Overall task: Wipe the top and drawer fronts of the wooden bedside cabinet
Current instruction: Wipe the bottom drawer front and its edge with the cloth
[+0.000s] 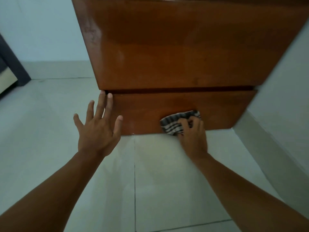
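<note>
Floor tiles (50, 148), pale and glossy with thin dark grout lines, fill the lower part of the view and run back to a light blue-white wall (41, 30) on the left. A second pale wall (287, 97) rises on the right, close beside the wooden bedside cabinet (175, 39). At the far left edge a dark piece of furniture (11, 64) with a cream panel below it stands on the floor; too little of it shows to say what it is.

The cabinet is seen from low down and in front, its reddish-brown lacquered fronts shining with soft reflections. The upper drawer front (175, 52) takes up most of the frame, and its left edge carries whitish scuffed marks. A dark horizontal gap separates it from the lower drawer front (150, 111), which reaches down almost to the floor. Both drawers look closed, so nothing of their contents is visible.

The right hand (192, 133) is clamped on a bunched grey-and-white striped cloth (177, 122), pressing it against the lower drawer front, right of centre and near the bottom edge. The left hand (98, 126) is spread wide with fingers apart and holds nothing; it sits at the left end of the lower drawer front, with two fingertips up by the gap between the drawers. Both bare forearms stretch in from the bottom corners.
</note>
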